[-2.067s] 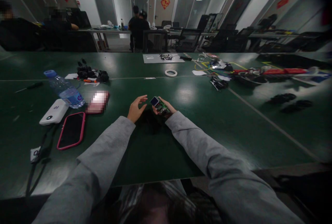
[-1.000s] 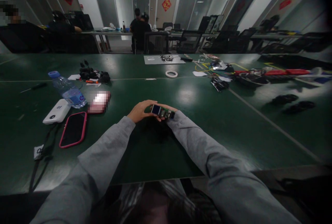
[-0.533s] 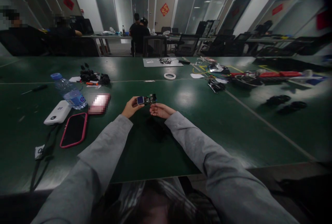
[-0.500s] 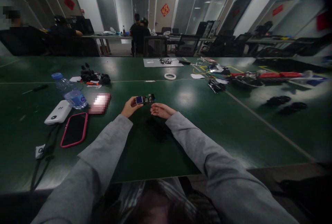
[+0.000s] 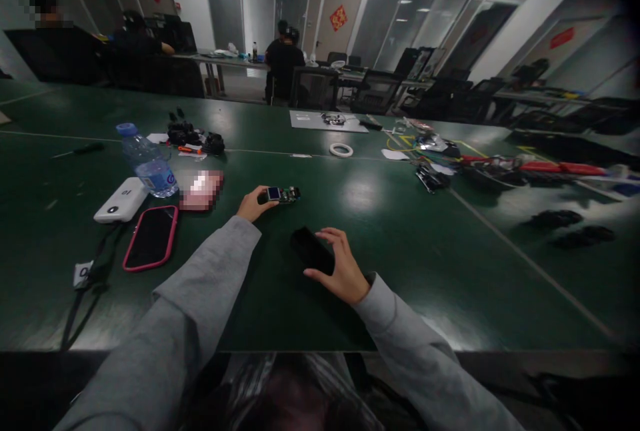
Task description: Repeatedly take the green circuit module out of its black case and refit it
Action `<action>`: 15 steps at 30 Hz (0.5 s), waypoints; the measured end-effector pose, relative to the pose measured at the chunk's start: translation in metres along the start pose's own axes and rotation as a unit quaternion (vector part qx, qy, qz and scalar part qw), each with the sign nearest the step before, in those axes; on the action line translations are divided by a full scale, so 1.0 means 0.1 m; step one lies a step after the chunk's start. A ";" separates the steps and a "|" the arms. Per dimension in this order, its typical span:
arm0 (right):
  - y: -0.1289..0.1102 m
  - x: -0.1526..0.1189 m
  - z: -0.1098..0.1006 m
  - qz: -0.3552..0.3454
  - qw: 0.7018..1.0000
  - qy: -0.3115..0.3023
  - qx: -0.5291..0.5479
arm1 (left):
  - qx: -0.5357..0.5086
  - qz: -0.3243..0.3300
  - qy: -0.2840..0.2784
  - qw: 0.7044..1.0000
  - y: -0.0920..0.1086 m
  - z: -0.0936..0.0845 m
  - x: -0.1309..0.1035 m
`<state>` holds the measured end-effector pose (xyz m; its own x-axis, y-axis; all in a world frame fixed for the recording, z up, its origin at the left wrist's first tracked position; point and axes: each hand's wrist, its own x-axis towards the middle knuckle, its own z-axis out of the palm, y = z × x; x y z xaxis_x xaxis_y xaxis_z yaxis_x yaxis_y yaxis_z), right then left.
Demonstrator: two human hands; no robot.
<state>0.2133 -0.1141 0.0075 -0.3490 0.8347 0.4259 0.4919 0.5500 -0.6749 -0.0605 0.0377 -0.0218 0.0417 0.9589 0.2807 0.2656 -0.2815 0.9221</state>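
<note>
My left hand pinches the left end of a small circuit board with a little screen, held just over the green table. Nearer to me, my right hand is at a dark, box-like object, with the thumb in front of it and the fingers behind. The fingers are curved and spread; whether they press on the object is hard to tell. The dark object is tilted and its details are lost in shadow.
On the left are a water bottle, a white power bank, a phone with a red case and a pink item. Beyond lie a tape roll and a grey board. Wires spread at right.
My right hand has moved nearer to me and to the right, away from the circuit board, and its fingers have opened around the dark object. The view has shifted and tilted slightly.
</note>
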 end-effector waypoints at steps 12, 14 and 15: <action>1.03 0.15 -0.73 0.137 0.967 0.195 -0.094 | 0.008 -0.033 -0.014 0.999 0.08 -0.03 -0.03; 1.49 0.18 -1.19 0.178 0.931 0.286 -0.141 | 0.000 -0.033 -0.016 0.999 0.08 -0.03 -0.03; 1.70 0.16 -1.43 0.199 0.908 0.326 -0.170 | -0.002 -0.033 -0.016 0.999 0.08 -0.03 -0.03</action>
<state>0.4052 -0.0038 -0.0140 0.4026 0.7463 0.5300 0.7323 0.0848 -0.6757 -0.0613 0.0328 -0.0145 0.0555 0.9760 0.2108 0.2642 -0.2179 0.9395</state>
